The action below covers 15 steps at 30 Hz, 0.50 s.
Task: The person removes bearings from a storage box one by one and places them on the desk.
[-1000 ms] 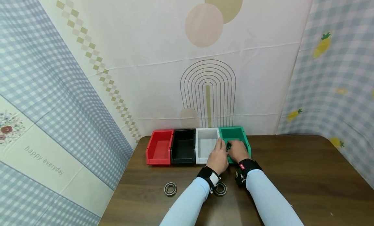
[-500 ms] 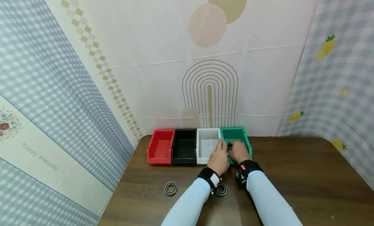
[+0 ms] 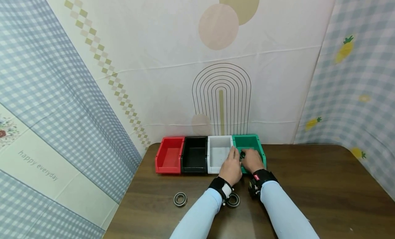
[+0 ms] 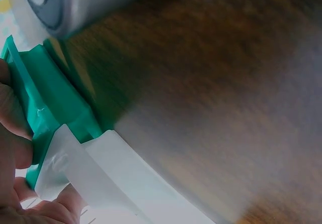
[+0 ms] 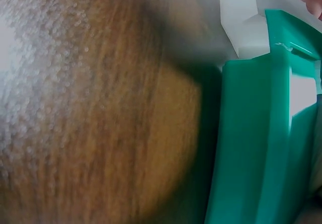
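Observation:
In the head view my left hand [image 3: 230,167] reaches over the meeting walls of the white bin [image 3: 216,163] and the green bin [image 3: 247,140]. The left wrist view shows its fingers [image 4: 12,108] on the green side and more of the hand over the white side, gripping both walls between them. Inside the green bin, my right hand [image 3: 252,160] has curled fingers and pinches a small dark ring, seemingly a bearing [image 3: 242,155], largely hidden by the hand. In the right wrist view the green bin's front [image 5: 246,133] fills the right side, and most of this hand is outside the picture.
A red bin [image 3: 169,158] and a black bin [image 3: 194,156] continue the row leftward. One bearing [image 3: 180,199] lies on the brown table [image 3: 308,184] at left; another bearing [image 3: 237,200] is partly covered by the left wrist strap. A printed cloth [image 3: 154,95] hangs behind the bins.
The head view has shifted slightly since the first frame. Both hands and the bins stay in the same places relative to one another.

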{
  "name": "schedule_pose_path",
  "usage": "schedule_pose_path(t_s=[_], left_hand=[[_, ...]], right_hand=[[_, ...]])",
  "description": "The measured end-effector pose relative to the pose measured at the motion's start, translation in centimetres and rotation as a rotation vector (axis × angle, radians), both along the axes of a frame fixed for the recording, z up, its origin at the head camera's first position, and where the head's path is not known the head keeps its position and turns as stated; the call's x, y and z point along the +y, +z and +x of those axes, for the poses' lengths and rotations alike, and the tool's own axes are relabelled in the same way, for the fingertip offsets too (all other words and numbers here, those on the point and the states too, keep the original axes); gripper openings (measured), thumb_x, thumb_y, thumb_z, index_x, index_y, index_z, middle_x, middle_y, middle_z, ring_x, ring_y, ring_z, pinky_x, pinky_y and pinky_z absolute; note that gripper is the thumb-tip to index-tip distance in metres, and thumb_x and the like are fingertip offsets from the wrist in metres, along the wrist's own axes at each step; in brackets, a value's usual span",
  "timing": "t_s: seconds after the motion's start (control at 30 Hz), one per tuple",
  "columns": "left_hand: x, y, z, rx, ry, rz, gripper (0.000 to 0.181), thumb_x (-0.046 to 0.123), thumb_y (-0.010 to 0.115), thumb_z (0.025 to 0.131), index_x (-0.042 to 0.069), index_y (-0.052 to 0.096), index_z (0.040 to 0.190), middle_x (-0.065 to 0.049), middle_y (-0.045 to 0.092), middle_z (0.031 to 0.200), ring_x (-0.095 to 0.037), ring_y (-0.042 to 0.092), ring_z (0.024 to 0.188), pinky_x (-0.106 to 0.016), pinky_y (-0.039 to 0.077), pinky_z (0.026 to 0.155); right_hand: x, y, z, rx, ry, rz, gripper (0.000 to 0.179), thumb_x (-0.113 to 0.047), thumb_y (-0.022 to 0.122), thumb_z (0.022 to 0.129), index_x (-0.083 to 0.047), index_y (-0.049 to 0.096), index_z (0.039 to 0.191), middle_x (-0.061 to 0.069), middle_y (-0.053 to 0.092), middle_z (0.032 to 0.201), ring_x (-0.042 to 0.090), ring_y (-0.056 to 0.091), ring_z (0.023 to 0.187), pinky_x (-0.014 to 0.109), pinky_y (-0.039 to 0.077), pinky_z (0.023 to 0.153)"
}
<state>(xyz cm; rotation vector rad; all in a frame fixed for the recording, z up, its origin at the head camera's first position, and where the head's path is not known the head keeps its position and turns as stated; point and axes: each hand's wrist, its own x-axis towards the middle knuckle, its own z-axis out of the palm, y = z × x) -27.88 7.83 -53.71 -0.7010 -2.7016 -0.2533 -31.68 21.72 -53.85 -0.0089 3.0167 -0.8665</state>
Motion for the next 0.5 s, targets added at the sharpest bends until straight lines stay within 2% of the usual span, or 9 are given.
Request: schedule_pose_path(t_s=[0.23,0.5], left_hand=[[-0.08,0.0,0.17,0.007,-0.01,0.014,0.057,0.019,0.066,0.106,-0.006,0.05,0.154,-0.024,0.048,0.162,-0.024,0.065,0.138,-0.022,0.058,0.103],[0.05,-0.21,-0.21,-0.013,-0.005,0.042,0.057,0.021,0.064,0.108,-0.005,0.049,0.156,-0.022,0.046,0.164,-0.023,0.065,0.138,-0.023,0.059,0.103]], right_hand=[[0.08,-0.25,-0.01,-0.001,0.008,-0.007,0.053,-0.006,0.062,0.101,0.003,0.055,0.152,0.033,0.055,0.154,0.055,0.051,0.141,0.066,0.048,0.113],[0.22,-0.22,-0.15,0.004,0.014,-0.01,0.052,-0.007,0.062,0.101,0.003,0.055,0.152,0.034,0.054,0.153,0.055,0.051,0.141,0.067,0.048,0.114]])
